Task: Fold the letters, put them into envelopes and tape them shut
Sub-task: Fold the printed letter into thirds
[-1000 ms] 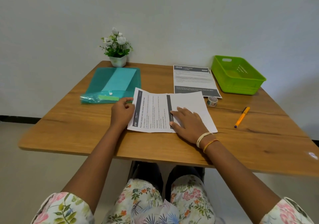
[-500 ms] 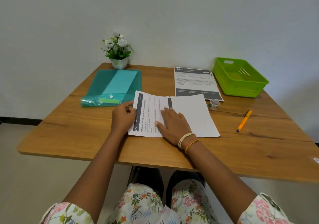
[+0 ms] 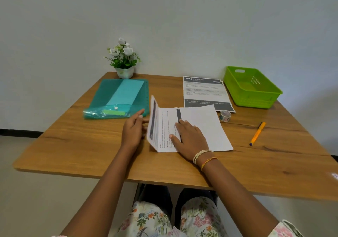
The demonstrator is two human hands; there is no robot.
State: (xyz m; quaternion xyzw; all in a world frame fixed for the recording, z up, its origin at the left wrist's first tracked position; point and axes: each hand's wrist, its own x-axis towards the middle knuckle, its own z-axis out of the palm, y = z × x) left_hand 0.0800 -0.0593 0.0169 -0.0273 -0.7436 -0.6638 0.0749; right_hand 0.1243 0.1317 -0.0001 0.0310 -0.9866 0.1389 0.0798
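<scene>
A printed letter (image 3: 201,127) lies in the middle of the wooden table (image 3: 73,145), its right part folded over white side up. Its left end stands lifted off the table. My right hand (image 3: 188,138) presses flat on the letter near the fold edge. My left hand (image 3: 132,130) is at the lifted left end with fingers extended, touching it from behind. A second letter (image 3: 204,90) lies flat at the back. A teal plastic folder (image 3: 118,98) holding a light blue envelope lies at the left. A small roll of tape (image 3: 225,115) sits by the letter's right corner.
A green plastic basket (image 3: 256,94) stands at the back right. An orange pen (image 3: 257,133) lies to the right of the letter. A small pot of white flowers (image 3: 124,61) stands at the back by the wall. The table's front edge is near my knees.
My left hand has lifted the letter's left end off the table and turned it up toward the right. My right hand stayed pressed on the sheet.
</scene>
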